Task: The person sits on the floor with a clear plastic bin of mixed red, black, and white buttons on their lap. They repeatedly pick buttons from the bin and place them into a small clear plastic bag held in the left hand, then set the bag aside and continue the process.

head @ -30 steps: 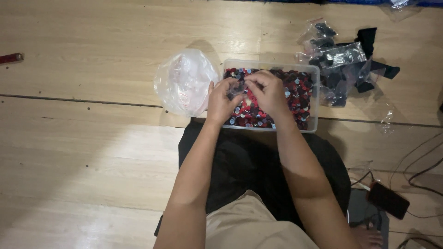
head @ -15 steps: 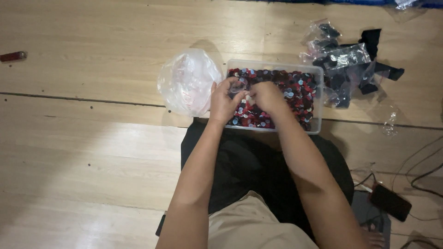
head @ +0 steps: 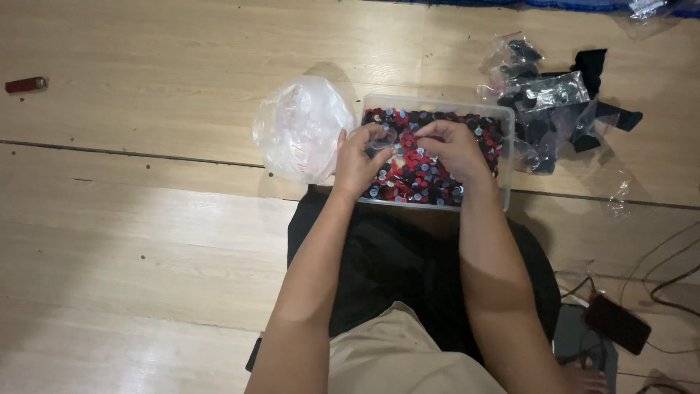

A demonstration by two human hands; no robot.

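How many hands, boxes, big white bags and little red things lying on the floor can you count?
Hands over the box: 2, the left hand and the right hand
Clear plastic box of small red, black and grey round pieces: 1
Crumpled white plastic bag: 1
Small red oblong object on the wooden floor: 1
Total: 5

arms – bare, no sleeves in view | hands (head: 408, 149) – bare, no gloves | legs – beige shorts (head: 397, 354)
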